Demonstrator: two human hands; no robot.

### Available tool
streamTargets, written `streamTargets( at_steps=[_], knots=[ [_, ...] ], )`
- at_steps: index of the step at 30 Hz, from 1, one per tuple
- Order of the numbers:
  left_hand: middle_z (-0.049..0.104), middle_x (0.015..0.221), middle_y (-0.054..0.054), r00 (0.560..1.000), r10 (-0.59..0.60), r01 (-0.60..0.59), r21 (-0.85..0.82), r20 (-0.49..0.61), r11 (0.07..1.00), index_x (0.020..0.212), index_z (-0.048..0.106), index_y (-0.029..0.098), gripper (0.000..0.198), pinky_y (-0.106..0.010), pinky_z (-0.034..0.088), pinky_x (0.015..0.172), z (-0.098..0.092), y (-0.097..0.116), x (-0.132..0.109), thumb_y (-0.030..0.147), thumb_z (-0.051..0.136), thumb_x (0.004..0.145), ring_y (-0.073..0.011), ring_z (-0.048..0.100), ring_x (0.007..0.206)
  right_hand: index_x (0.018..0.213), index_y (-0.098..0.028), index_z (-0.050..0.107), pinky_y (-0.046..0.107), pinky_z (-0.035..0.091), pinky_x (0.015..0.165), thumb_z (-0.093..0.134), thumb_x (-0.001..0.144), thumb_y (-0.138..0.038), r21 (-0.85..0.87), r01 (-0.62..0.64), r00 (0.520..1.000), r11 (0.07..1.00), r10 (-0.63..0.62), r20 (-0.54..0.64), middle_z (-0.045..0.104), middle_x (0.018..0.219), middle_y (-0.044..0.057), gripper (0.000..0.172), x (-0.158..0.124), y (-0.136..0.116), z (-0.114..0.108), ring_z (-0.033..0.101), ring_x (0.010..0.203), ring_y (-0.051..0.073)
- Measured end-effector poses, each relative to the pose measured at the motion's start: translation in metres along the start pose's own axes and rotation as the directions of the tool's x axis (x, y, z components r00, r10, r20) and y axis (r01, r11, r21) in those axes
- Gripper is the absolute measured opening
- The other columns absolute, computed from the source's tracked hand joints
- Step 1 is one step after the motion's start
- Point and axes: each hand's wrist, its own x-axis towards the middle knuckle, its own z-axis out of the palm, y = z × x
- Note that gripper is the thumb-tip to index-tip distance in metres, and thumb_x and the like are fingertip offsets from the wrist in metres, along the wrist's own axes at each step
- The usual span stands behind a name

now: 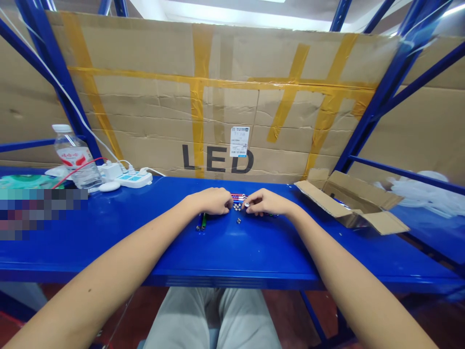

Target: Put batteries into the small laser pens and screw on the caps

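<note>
My right hand [266,202] is closed in a pinch, with a small round silvery cap [247,205] at its fingertips. Opposite it, my left hand [215,200] rests on the table with its fingers curled down; whatever lies under them is hidden. Several small metal caps [237,207] are grouped between the two hands. Nearer to me lies a separate small metal piece [239,220]. Slim green and dark tubes [203,222] stick out from under my left hand. Behind the caps are red and blue shiny rods [238,197], partly covered by my hands.
An open cardboard box [348,201] stands to the right on the blue table [236,257]. At the left are a water bottle [77,157] and a white power strip [132,179] with cables. A large cardboard sheet [156,116] closes off the back.
</note>
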Motion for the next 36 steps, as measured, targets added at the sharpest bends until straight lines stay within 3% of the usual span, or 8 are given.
streamTargets(
  at_steps=[8, 13, 15, 17, 20, 22, 30, 36],
  knots=[
    [0.069, 0.084, -0.006, 0.990, -0.072, 0.082, -0.081, 0.120, 0.993, 0.087, 0.069, 0.017, 0.015, -0.026, 0.037, 0.057, -0.001, 0.000, 0.003, 0.021, 0.056, 0.081, -0.0168, 0.057, 0.067, 0.092, -0.017, 0.073, 0.023, 0.044, 0.053, 0.068, 0.073, -0.034, 0.007, 0.002, 1.000, 1.000, -0.002, -0.005, 0.065, 0.070, 0.001, 0.026, 0.000, 0.001, 0.000, 0.052, 0.055, 0.010],
    [0.068, 0.081, -0.006, 0.990, -0.077, 0.092, -0.120, 0.121, 0.988, 0.083, 0.068, 0.016, 0.012, -0.025, 0.038, 0.057, 0.002, 0.001, 0.002, 0.023, 0.058, 0.081, -0.0153, 0.055, 0.064, 0.090, -0.015, 0.070, 0.023, 0.042, 0.051, 0.066, 0.076, -0.035, -0.009, 0.016, 1.000, 1.000, -0.016, 0.002, 0.060, 0.065, 0.000, 0.025, -0.001, -0.001, 0.000, 0.051, 0.052, 0.010],
    [0.068, 0.078, -0.005, 0.998, -0.051, 0.054, -0.123, 0.032, 0.991, 0.081, 0.068, 0.017, 0.011, -0.026, 0.039, 0.059, 0.003, 0.000, 0.003, 0.021, 0.059, 0.080, -0.0156, 0.057, 0.065, 0.087, -0.015, 0.069, 0.023, 0.042, 0.051, 0.065, 0.077, -0.036, -0.005, 0.017, 1.000, 1.000, -0.017, -0.006, 0.059, 0.063, 0.000, 0.023, -0.002, -0.002, 0.000, 0.050, 0.052, 0.010],
    [0.069, 0.083, -0.007, 0.987, 0.002, -0.020, -0.111, -0.158, 0.994, 0.085, 0.069, 0.017, 0.014, -0.027, 0.042, 0.064, 0.005, 0.000, 0.005, 0.019, 0.055, 0.083, -0.0173, 0.060, 0.071, 0.084, -0.015, 0.067, 0.023, 0.043, 0.051, 0.065, 0.078, -0.036, 0.009, 0.019, 1.000, 1.000, -0.019, -0.018, 0.058, 0.063, 0.000, 0.022, -0.003, -0.003, 0.001, 0.051, 0.054, 0.011],
    [0.071, 0.094, -0.007, 0.889, 0.069, -0.134, -0.113, -0.453, 0.985, 0.096, 0.067, 0.016, 0.020, -0.029, 0.046, 0.074, 0.005, 0.002, 0.009, 0.019, 0.048, 0.090, -0.0184, 0.063, 0.084, 0.082, -0.015, 0.065, 0.024, 0.044, 0.051, 0.064, 0.078, -0.036, 0.020, 0.007, 0.999, 1.000, -0.007, -0.041, 0.058, 0.062, 0.000, 0.021, -0.003, -0.004, 0.002, 0.052, 0.053, 0.011],
    [0.071, 0.095, -0.007, 0.842, 0.095, -0.189, -0.125, -0.530, 0.974, 0.099, 0.066, 0.016, 0.020, -0.029, 0.046, 0.078, 0.007, 0.005, 0.011, 0.019, 0.048, 0.092, -0.0178, 0.064, 0.087, 0.083, -0.016, 0.065, 0.024, 0.044, 0.051, 0.063, 0.077, -0.035, 0.019, 0.002, 0.998, 1.000, -0.001, -0.059, 0.059, 0.063, 0.000, 0.020, -0.002, -0.004, 0.003, 0.052, 0.053, 0.011],
    [0.069, 0.103, -0.009, 0.871, 0.197, -0.271, -0.105, -0.449, 0.957, 0.105, 0.067, 0.017, 0.024, -0.029, 0.046, 0.084, 0.020, 0.019, 0.013, 0.018, 0.047, 0.092, -0.0186, 0.063, 0.094, 0.081, -0.016, 0.064, 0.024, 0.044, 0.050, 0.059, 0.078, -0.031, -0.019, 0.025, 0.996, 1.000, -0.026, -0.080, 0.056, 0.061, -0.001, 0.017, -0.003, -0.004, 0.002, 0.054, 0.055, 0.012],
    [0.070, 0.090, -0.005, 0.902, 0.121, -0.201, -0.157, -0.414, 0.967, 0.093, 0.067, 0.018, 0.018, -0.027, 0.044, 0.071, 0.003, 0.016, 0.003, 0.018, 0.051, 0.084, -0.0172, 0.062, 0.081, 0.081, -0.016, 0.063, 0.024, 0.043, 0.050, 0.060, 0.079, -0.034, -0.028, 0.010, 0.996, 1.000, -0.012, -0.087, 0.057, 0.062, 0.000, 0.018, -0.001, -0.001, 0.002, 0.054, 0.055, 0.012]
  ],
)
